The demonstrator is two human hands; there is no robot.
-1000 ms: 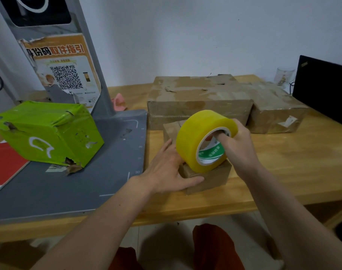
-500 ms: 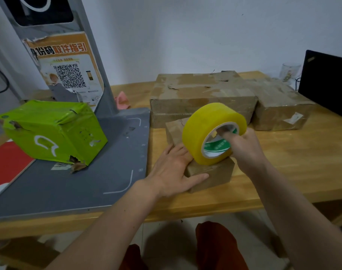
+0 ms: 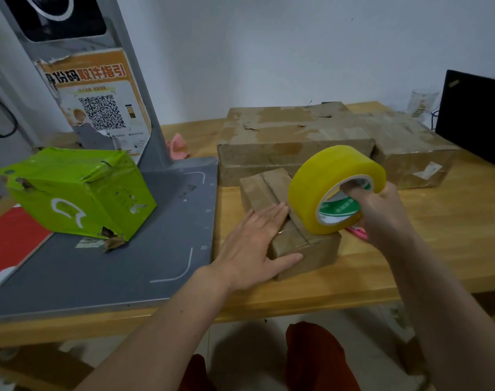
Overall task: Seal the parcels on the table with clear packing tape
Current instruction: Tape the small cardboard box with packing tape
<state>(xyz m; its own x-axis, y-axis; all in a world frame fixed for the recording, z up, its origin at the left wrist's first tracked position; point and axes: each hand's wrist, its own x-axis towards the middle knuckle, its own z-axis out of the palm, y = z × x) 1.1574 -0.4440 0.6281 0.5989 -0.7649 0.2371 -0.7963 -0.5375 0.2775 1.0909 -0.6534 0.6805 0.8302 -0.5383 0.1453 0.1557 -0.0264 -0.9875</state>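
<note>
Small cardboard parcel (image 3: 271, 193) sits near the front edge of the wooden tabletop (image 3: 452, 221), just right of the grey mat (image 3: 99, 263). Left hand (image 3: 252, 244) lies flat and open on the parcel's near-left top, fingers spread, thumb along the front edge, pressing down, gripping nothing. Right hand (image 3: 381, 215) is closed on the tape roll (image 3: 331, 187), fingers hooked through the core, roll upright on its edge and touching the parcel's right top. Roll looks yellowish, green label inside the core. Can't tell if a strip is pulled out. Pink object (image 3: 359, 232) peeks out just right of the parcel under the right hand, mostly hidden.

Behind the small parcel: a large flat brown box (image 3: 283, 136), and a second brown box (image 3: 410, 153) touching its right side, both toward the back edge. Green parcel (image 3: 79, 190) rests tilted on the mat at the left, torn at its lower corner. Red-and-white flat item (image 3: 9, 244) at the far left edge. Grey post (image 3: 99, 80) with a QR poster stands at the mat's back. Black screen (image 3: 475, 114) at the right edge, a glass (image 3: 422, 101) beside it.
</note>
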